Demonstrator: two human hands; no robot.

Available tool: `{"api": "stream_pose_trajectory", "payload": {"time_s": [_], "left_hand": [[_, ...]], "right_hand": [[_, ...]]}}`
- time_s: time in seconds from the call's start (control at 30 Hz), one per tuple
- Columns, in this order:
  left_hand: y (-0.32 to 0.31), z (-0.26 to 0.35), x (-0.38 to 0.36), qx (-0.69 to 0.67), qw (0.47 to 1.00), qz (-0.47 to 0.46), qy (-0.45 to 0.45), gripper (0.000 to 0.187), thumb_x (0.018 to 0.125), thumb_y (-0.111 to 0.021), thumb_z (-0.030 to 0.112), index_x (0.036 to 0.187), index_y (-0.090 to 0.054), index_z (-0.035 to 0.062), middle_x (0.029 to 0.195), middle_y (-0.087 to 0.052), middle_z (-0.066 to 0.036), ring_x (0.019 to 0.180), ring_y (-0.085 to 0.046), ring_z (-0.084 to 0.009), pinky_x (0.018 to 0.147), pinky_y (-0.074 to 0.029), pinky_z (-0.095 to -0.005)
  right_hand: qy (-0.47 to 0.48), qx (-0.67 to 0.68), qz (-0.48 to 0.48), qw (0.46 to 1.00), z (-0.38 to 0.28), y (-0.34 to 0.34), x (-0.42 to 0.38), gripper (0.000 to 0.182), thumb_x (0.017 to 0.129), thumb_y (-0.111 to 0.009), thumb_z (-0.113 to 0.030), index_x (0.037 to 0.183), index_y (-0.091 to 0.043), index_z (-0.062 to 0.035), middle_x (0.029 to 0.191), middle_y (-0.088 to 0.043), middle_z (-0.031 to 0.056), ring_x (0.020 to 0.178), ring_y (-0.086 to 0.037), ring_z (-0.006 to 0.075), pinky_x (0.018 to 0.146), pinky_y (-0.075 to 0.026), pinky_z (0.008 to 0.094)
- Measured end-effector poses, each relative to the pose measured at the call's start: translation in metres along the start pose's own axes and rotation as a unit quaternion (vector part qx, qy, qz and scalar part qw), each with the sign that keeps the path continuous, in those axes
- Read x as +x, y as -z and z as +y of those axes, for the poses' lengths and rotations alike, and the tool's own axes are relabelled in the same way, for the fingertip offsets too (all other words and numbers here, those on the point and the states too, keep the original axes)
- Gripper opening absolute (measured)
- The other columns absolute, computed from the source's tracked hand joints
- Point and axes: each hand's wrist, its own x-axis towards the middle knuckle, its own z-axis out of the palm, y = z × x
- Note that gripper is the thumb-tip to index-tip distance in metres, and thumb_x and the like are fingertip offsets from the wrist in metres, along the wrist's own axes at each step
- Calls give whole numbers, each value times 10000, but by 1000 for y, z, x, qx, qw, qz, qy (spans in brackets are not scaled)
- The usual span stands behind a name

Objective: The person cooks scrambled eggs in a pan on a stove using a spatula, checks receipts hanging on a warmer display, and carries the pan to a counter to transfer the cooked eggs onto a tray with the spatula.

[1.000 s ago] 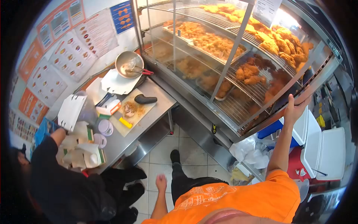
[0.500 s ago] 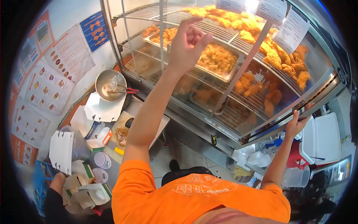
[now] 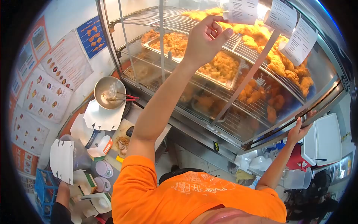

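My left hand (image 3: 207,41) is raised in front of the glass front of a warming cabinet (image 3: 161,56). Its fingers are loosely curled, the thumb stands apart, and the index fingertip is right at the left edge of a printed paper slip (image 3: 242,11). Two more slips, a middle one (image 3: 283,16) and a right one (image 3: 299,41), hang beside it. Behind the glass lie fried chicken pieces (image 3: 285,61) on the top rack and a metal tray (image 3: 233,84) of smaller fried pieces. My right hand (image 3: 298,130) is wrapped round the metal edge of the cabinet frame (image 3: 320,100) at the right.
Left of the cabinet are a metal bowl (image 3: 103,84) with red-handled tongs (image 3: 130,98), flattened white boxes (image 3: 104,115) and food cartons (image 3: 101,147). Another person's hand (image 3: 63,194) reaches in at lower left beside a blue crate (image 3: 44,190). A white-lidded cooler (image 3: 322,136) stands right.
My left hand has moved right and slightly, its index fingertip reaching the left paper slip's edge. My right hand stays on the cabinet frame. The view has shifted a little.
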Motion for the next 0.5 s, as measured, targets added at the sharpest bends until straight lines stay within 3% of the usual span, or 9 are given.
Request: {"api": "stream_pose_trajectory", "payload": {"time_s": [0.5], "left_hand": [[1, 5, 2, 26, 999, -19, -4, 250, 854, -701, 237, 964, -661, 16, 745, -621, 2, 626, -538, -29, 554, -448, -179]], "right_hand": [[28, -9, 0, 1000, 4, 0, 1, 637, 840, -500, -22, 1434, -275, 23, 1416, -391, 140, 1300, -380, 225, 1074, -311, 345]]}}
